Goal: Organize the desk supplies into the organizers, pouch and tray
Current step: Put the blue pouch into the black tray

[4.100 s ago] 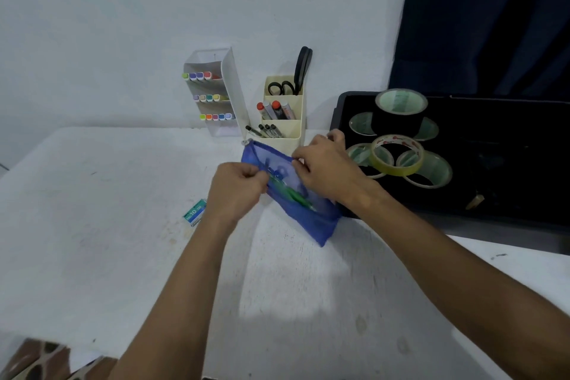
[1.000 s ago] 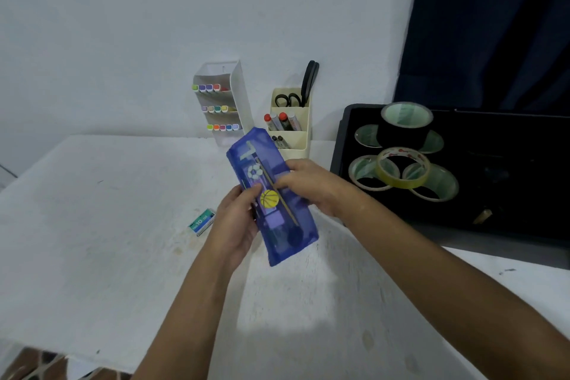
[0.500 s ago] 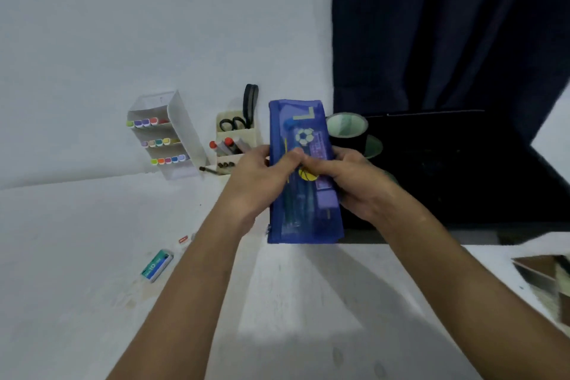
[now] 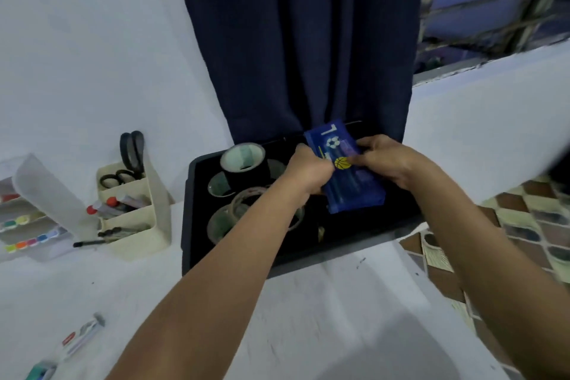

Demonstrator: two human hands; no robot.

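Far left on the white table [image 4: 324, 318], a clear marker rack [image 4: 34, 210], then a cream organizer [image 4: 135, 219] with scissors [image 4: 131, 157] standing in its back slot and pens in front. Next, the black tray [image 4: 191, 219], rolls of tape [image 4: 243, 163] stacked in its left half. Over the tray's right half, the left hand [image 4: 308, 171] grips the blue pouch [image 4: 348, 176] along its left edge, and the right hand [image 4: 385, 163] pinches the opposite edge. Whether the pouch touches the tray floor, can't tell.
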